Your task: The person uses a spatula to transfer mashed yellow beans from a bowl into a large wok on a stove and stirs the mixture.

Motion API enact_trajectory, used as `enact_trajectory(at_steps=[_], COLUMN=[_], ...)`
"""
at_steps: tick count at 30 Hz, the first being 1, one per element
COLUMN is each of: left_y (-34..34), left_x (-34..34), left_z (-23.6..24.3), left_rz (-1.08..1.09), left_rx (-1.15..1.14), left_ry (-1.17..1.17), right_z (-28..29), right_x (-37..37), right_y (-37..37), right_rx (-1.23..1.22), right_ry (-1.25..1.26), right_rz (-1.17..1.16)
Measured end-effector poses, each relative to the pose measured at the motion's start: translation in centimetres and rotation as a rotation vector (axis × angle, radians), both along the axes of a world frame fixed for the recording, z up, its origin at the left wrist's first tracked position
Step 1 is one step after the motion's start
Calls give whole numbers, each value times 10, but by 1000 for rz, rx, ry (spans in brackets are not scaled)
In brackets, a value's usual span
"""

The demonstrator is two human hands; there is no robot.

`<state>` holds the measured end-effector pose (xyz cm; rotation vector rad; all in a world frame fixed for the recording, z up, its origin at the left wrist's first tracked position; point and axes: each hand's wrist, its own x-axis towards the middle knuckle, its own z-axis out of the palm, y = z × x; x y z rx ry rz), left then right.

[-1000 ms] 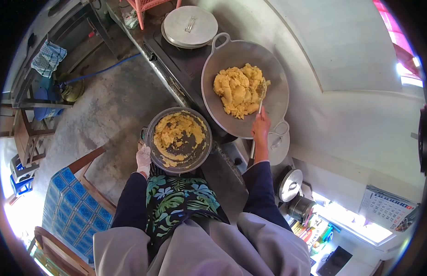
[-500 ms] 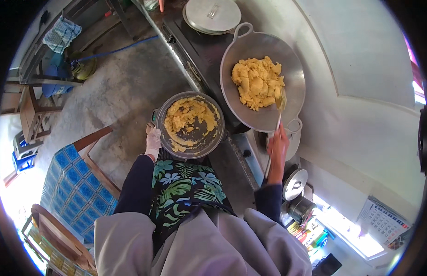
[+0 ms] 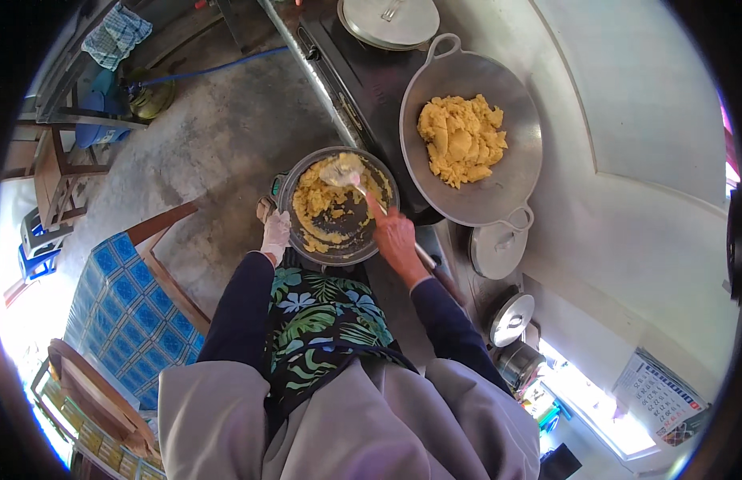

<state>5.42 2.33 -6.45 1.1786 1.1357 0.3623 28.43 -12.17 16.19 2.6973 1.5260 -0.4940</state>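
My left hand (image 3: 277,234), in a whitish glove, grips the left rim of a round dark pan (image 3: 337,258) held before my apron. Yellow mash (image 3: 313,200) is smeared round the inside of that pan, with dark bare metal showing between. In my closed right hand (image 3: 396,242) is a long-handled spatula (image 3: 343,170); its blade rests among the mash at the pan's far side, with some sticking to it. To the right, a large two-handled metal wok (image 3: 511,188) sits on the stove, holding a heap of yellow mash (image 3: 463,140).
Behind the wok stands a lidded pot (image 3: 391,20) on the dark stove (image 3: 367,88). Nearer me on the right are a round lid (image 3: 499,250) and another lidded pot (image 3: 512,320). A table with a blue checked cloth (image 3: 139,312) is at my left.
My right hand has carried the spatula left from the wok into the pan. The left hand still holds the pan, which shows slightly farther right and up in the picture.
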Motion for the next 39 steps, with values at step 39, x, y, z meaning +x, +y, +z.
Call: enact_trajectory(at_steps=[39], left_y=[-5], left_x=[-11], left_z=[-20], left_rz=[354], left_rx=[-490], left_ry=[-341], right_z=[6], right_x=[-37], right_y=[-71], right_rx=[-124], right_ry=[75], right_rz=[-352])
